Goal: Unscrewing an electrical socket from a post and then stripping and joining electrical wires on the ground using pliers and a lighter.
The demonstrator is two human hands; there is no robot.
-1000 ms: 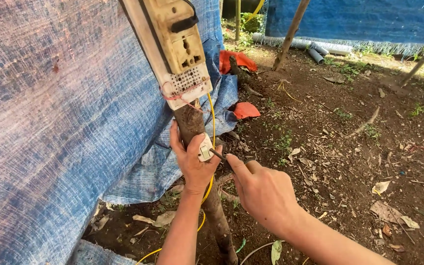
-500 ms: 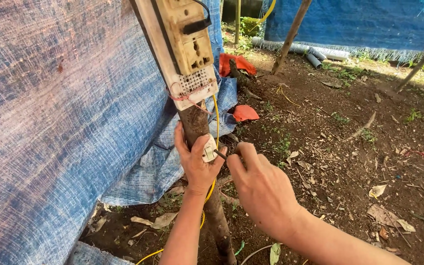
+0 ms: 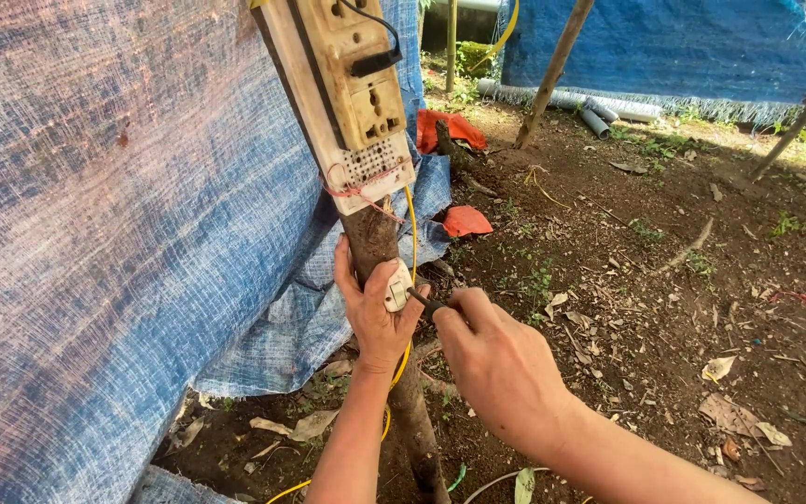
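My right hand [image 3: 496, 359] has closed in, screwdriver [image 3: 426, 303] tip gripped against the small white plug [image 3: 397, 285] that my left hand [image 3: 372, 313] pins to the post [image 3: 375, 243]; a slip, I judge, could stab that thumb.

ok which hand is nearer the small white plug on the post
Left. The left hand holds the small white plug against the wooden post; the right hand reaches it only through a screwdriver.

We look down from a single head-worn camera, angled forward and slightly left, close on a wooden post [image 3: 394, 373] at arm's reach. A blue tarp wall [image 3: 123, 233] fills our left side; bare dirt ground [image 3: 664, 280] stretches away right toward a far tarp fence [image 3: 683, 47].
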